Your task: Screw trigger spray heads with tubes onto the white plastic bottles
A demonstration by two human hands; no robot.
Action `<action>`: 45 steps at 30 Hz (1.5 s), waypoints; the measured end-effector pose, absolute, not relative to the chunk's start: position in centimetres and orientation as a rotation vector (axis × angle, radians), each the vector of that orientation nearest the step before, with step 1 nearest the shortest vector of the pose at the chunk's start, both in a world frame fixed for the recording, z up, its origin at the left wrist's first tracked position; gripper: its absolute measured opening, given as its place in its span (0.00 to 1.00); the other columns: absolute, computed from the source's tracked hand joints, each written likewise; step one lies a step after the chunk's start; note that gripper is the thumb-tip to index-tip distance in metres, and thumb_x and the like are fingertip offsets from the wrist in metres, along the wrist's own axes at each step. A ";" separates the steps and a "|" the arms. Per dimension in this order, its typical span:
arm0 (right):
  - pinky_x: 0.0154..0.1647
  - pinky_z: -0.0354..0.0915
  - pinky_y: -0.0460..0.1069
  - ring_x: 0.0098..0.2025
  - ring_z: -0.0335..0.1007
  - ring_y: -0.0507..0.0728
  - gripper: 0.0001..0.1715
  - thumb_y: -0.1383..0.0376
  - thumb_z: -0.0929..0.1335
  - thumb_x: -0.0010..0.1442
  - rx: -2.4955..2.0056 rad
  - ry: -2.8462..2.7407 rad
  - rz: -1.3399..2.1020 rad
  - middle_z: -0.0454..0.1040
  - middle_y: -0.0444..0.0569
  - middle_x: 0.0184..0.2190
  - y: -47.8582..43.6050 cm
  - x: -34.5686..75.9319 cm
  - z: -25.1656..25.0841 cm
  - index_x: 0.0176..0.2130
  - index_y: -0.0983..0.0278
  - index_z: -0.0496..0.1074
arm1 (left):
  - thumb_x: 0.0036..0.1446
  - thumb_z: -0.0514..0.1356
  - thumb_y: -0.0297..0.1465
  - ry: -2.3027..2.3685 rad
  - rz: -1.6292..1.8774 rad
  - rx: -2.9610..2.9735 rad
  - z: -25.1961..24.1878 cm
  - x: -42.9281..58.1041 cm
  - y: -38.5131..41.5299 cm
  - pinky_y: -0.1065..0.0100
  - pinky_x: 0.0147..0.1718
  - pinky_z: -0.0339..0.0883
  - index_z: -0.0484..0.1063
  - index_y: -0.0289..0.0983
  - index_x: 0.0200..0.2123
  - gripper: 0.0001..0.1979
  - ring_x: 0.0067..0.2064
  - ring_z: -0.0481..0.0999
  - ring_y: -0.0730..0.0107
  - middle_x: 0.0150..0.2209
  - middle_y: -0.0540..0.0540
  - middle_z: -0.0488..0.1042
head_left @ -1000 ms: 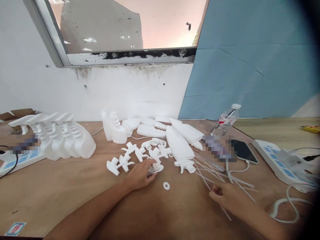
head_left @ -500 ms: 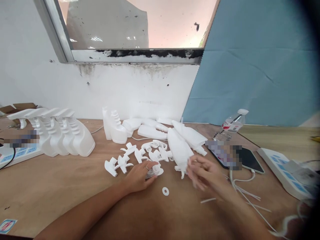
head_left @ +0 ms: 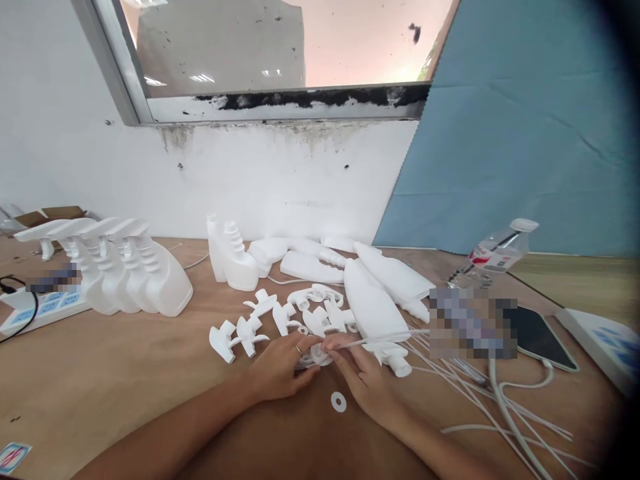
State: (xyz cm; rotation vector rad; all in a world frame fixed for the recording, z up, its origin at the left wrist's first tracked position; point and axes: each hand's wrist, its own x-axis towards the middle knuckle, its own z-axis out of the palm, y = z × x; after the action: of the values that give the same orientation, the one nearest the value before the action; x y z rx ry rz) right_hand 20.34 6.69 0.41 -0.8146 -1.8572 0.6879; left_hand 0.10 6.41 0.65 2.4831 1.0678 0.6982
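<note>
My left hand [head_left: 280,363] rests on the wooden table [head_left: 125,380], its fingers closed on a white spray trigger head [head_left: 315,357]. My right hand [head_left: 363,373] has come up against it, pinching a thin white dip tube [head_left: 387,335] whose end meets the trigger head. A small white washer ring [head_left: 339,401] lies just in front of both hands. Several loose trigger heads [head_left: 280,317] lie behind the hands, and empty white bottles [head_left: 375,300] lie on their sides beyond them.
Several assembled spray bottles [head_left: 130,273] stand in a row at the left, by a power strip [head_left: 40,307]. A pile of dip tubes [head_left: 470,393], a white cable [head_left: 510,420], a phone [head_left: 543,337] and a water bottle [head_left: 495,250] lie at the right.
My right hand picked a dip tube from the pile at the right and carried it left to the trigger head in my left hand. The left hand stayed put.
</note>
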 end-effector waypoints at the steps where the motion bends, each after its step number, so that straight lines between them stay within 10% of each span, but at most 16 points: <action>1: 0.47 0.69 0.51 0.44 0.72 0.56 0.07 0.66 0.61 0.66 -0.800 -1.874 0.657 0.75 0.49 0.38 6.7 20.4 0.3 0.39 0.60 0.69 | 0.62 0.55 0.33 1.066 0.697 2.479 0.6 0.1 6.4 0.63 0.44 0.66 0.55 0.43 0.58 0.22 0.45 0.71 0.62 0.46 0.45 0.70; 45: 0.35 0.62 0.51 0.33 0.63 0.56 0.11 0.69 0.59 0.65 -0.807 -2.157 0.518 0.66 0.47 0.29 8.1 19.1 1.3 0.30 0.62 0.62 | 0.63 0.55 0.34 1.085 0.781 2.414 -0.1 0.5 6.3 0.62 0.48 0.67 0.62 0.39 0.55 0.18 0.49 0.71 0.60 0.49 0.42 0.70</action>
State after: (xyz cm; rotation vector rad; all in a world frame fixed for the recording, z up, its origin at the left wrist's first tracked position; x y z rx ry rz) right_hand 19.08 8.07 1.35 -0.8074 -2.1571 0.5176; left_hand 0.52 6.26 -0.15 2.4140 1.0855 0.7811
